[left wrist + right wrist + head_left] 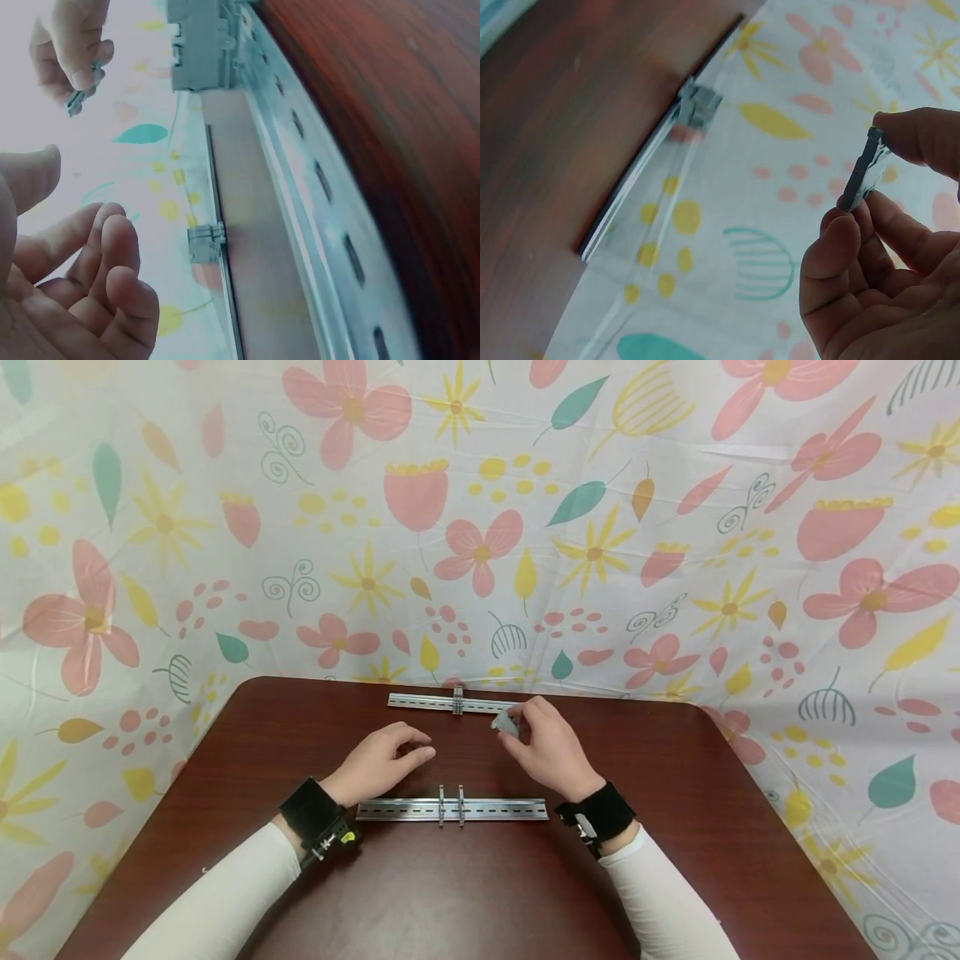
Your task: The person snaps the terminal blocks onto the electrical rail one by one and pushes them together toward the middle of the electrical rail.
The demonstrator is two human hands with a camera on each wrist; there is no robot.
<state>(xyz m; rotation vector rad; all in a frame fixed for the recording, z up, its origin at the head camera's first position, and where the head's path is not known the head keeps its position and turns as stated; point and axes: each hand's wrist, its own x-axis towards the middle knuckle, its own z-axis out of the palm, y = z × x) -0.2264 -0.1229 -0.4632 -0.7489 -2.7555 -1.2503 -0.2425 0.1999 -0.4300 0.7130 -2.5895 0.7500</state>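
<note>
My right hand (551,747) pinches a grey terminal block (504,723) between thumb and fingers, above the table. In the right wrist view the terminal block (862,172) shows its narrow dark edge. Loosely curled and holding nothing, my left hand (382,760) hovers over the left part of the near DIN rail (405,811). Two thin grey pieces, one on the left (441,807) and one on the right (461,807), stand apart on that slotted metal rail. Farther back lies a second DIN rail (420,702) with a small group of grey blocks (457,700) around its middle.
The dark red-brown table (450,893) has rounded far corners. Behind it and at both sides hangs a white curtain (480,468) with flowers and leaves. The far rail lies close to the table's back edge. Each wrist wears a black strap (609,814) with a camera.
</note>
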